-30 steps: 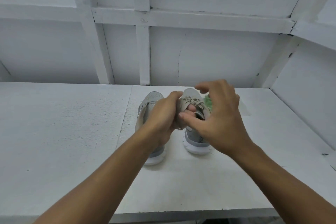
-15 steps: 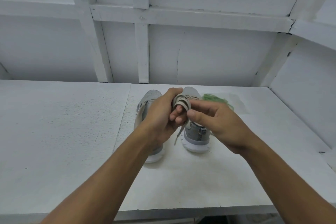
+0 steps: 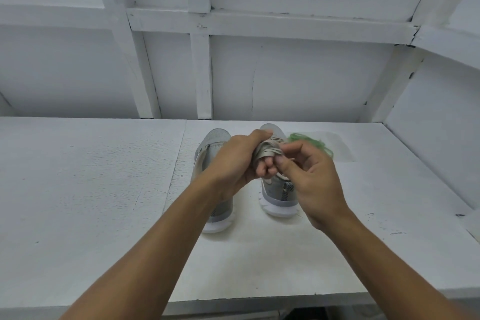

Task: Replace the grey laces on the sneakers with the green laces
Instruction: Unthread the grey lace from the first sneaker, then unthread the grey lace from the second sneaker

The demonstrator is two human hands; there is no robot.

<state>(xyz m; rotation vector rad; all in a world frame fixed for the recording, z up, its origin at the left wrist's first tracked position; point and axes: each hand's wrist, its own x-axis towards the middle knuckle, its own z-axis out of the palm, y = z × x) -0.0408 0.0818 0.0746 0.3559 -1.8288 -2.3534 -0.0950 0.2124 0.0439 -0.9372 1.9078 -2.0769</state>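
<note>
Two grey sneakers with white soles stand side by side on the white table, toes away from me: the left sneaker [image 3: 215, 145] and the right sneaker [image 3: 279, 195]. A grey lace [image 3: 265, 152] is wound in loops around the fingers of my left hand [image 3: 233, 161], which is closed on it above the gap between the shoes. My right hand [image 3: 309, 176] pinches the loose end of that lace beside my left fingers. The green laces [image 3: 311, 141] lie in a loose pile on the table just right of the right sneaker, partly behind my right hand.
The white table [image 3: 91, 189] runs to a white panelled wall with battens [image 3: 202, 73] at the back and an angled white wall [image 3: 436, 138] on the right. A clear plastic sheet [image 3: 342, 148] lies under the green laces. The table's front edge is near my forearms.
My right hand has dropped from above the right sneaker to beside my left fingers, uncovering the green laces. More grey lace is wrapped around my left fingers.
</note>
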